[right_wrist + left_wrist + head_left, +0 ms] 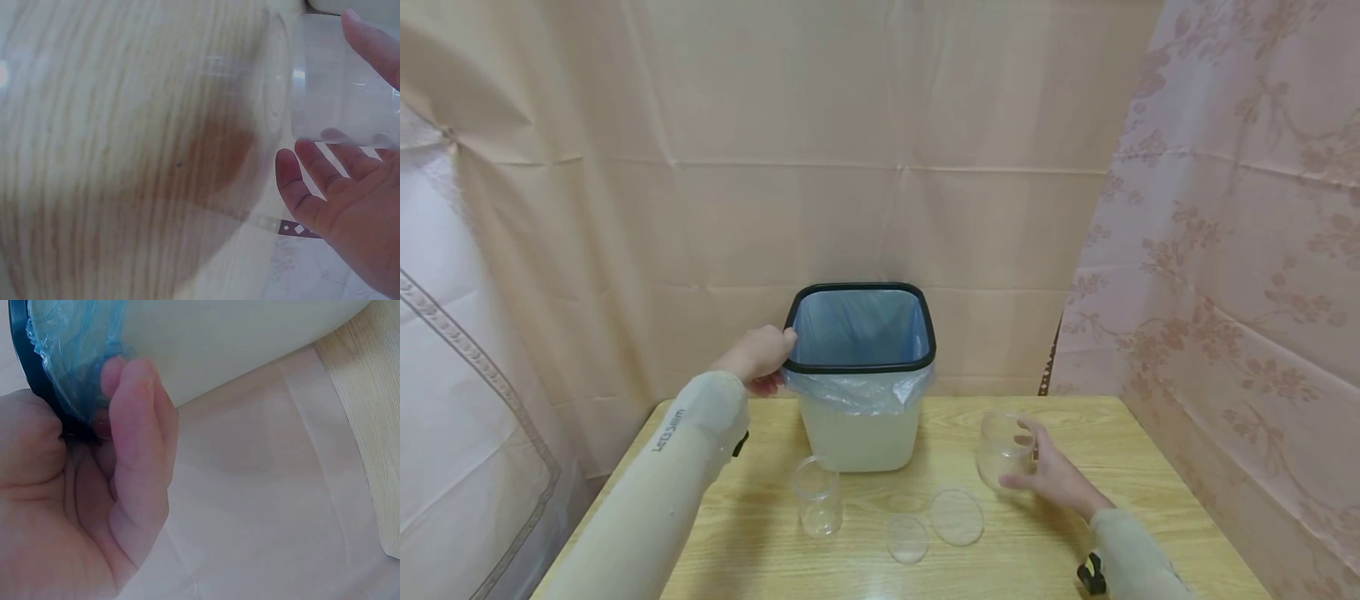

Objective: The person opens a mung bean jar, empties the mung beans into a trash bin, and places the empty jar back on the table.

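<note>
In the head view my left hand [762,357] grips the left side of a trash can's [857,437] black rim. The thumb lies over the rim and the fingers are below it, beside the blue bag [81,356] in the left wrist view. My right hand [1056,471] holds a clear jar [996,454] at the right of the table, its fingers and thumb around the jar's right side. The right wrist view has the thumb across one side of the jar [337,81] and fingertips along the other.
A second clear jar [820,508] stands in front of the can's left side. Two flat clear discs, a smaller one [907,540] and a larger one [957,518], lie on the wooden table [1075,417]. Beige cloth [865,167] hangs behind; patterned cloth [1247,292] hangs at the right.
</note>
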{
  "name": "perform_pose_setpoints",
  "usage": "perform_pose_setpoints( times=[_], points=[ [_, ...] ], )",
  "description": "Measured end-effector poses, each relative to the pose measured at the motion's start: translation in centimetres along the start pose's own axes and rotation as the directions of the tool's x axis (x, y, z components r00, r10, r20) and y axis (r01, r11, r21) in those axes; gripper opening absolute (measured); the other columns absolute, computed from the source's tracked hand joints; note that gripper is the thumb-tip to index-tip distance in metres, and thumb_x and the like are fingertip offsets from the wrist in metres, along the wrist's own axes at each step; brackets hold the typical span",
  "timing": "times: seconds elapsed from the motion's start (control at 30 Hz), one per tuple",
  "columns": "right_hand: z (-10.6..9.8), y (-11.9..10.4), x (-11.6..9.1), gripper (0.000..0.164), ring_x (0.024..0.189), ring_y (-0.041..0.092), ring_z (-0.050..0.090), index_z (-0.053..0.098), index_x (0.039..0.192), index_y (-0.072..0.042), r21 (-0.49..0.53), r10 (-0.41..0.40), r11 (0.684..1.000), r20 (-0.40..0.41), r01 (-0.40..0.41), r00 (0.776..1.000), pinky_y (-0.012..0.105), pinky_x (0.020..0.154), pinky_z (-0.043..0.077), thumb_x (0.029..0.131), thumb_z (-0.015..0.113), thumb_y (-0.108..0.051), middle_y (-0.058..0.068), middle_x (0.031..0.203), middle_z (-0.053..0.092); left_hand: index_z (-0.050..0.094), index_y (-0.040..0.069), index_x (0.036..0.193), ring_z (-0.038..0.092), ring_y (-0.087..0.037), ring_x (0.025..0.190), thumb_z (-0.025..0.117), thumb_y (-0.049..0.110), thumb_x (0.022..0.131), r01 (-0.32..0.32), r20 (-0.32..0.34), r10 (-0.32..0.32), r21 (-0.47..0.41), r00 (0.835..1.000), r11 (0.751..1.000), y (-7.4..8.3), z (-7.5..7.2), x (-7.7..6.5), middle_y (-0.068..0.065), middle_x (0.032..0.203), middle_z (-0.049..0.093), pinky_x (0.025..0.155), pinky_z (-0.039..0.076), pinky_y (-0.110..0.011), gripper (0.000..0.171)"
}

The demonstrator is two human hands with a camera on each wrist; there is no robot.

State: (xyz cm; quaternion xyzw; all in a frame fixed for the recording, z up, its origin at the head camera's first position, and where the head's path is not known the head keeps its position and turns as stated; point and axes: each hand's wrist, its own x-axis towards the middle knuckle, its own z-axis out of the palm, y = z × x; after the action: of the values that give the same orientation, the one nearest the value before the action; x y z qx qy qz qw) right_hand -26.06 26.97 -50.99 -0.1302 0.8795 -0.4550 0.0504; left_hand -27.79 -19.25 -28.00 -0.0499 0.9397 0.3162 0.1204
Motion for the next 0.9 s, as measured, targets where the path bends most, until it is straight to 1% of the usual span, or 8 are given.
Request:
perform_pose_setpoints(
  times=[0.17, 0.4, 0.63, 0.77, 0.9],
  points=[
    [0.17, 0.24, -0.07, 0.115, 0.136, 0.057, 0.035, 0.012, 0.158, -0.007, -0.024, 0.025, 0.999, -0.006, -0.025, 1.000, 0.074, 0.105, 0.029, 0.076, 0.089, -0.034, 0.033, 0.152, 0.035, 0.062, -0.002, 0.098, 0.058, -0.021, 0.054, 0.025, 0.039, 0.108, -0.006, 0.001, 0.006, -0.002, 1.000, 1.000, 0.04, -0.03, -0.08, -0.011, 0.068, 0.060, 0.052, 0.055, -0.032, 0.056],
    [0.04, -0.05, -0.36, 0.113, 0.129, 0.056, 0.044, 0.015, 0.156, -0.004, -0.072, 0.031, 0.997, -0.019, -0.033, 0.999, 0.071, 0.102, 0.036, 0.076, 0.090, -0.032, 0.036, 0.144, 0.043, 0.061, -0.002, 0.100, 0.058, -0.021, 0.055, 0.025, 0.039, 0.108, -0.002, 0.005, 0.002, -0.008, 1.000, 1.000, 0.08, 0.01, -0.12, -0.011, 0.068, 0.060, 0.053, 0.056, -0.033, 0.056],
    [-0.28, 0.04, -0.42, 0.111, 0.125, 0.052, 0.049, 0.021, 0.154, -0.002, -0.097, 0.065, 0.993, -0.017, -0.066, 0.998, 0.067, 0.101, 0.041, 0.074, 0.091, -0.034, 0.033, 0.143, 0.047, 0.060, -0.003, 0.101, 0.058, -0.020, 0.053, 0.024, 0.039, 0.108, 0.000, 0.001, 0.000, -0.007, 1.000, 1.000, 0.07, -0.01, -0.15, -0.010, 0.067, 0.060, 0.053, 0.056, -0.033, 0.056],
    [-0.31, 0.22, -0.21, 0.109, 0.124, 0.050, 0.052, 0.026, 0.152, 0.000, -0.114, 0.066, 0.991, -0.023, -0.068, 0.998, 0.067, 0.101, 0.041, 0.072, 0.092, -0.034, 0.032, 0.140, 0.050, 0.060, -0.002, 0.101, 0.058, -0.021, 0.055, 0.024, 0.039, 0.108, 0.003, 0.007, -0.003, -0.016, 1.000, 1.000, 0.09, -0.06, -0.28, -0.011, 0.069, 0.059, 0.053, 0.056, -0.033, 0.056],
    [-0.32, 0.28, -0.17, 0.108, 0.125, 0.051, 0.051, 0.026, 0.151, 0.001, -0.114, 0.075, 0.991, -0.022, -0.077, 0.997, 0.066, 0.102, 0.040, 0.072, 0.093, -0.033, 0.032, 0.140, 0.050, 0.060, -0.002, 0.100, 0.057, -0.021, 0.055, 0.024, 0.039, 0.108, -0.002, 0.008, 0.002, -0.009, 1.000, 1.000, 0.17, -0.15, -0.40, -0.010, 0.069, 0.059, 0.053, 0.056, -0.032, 0.056]
  ],
)
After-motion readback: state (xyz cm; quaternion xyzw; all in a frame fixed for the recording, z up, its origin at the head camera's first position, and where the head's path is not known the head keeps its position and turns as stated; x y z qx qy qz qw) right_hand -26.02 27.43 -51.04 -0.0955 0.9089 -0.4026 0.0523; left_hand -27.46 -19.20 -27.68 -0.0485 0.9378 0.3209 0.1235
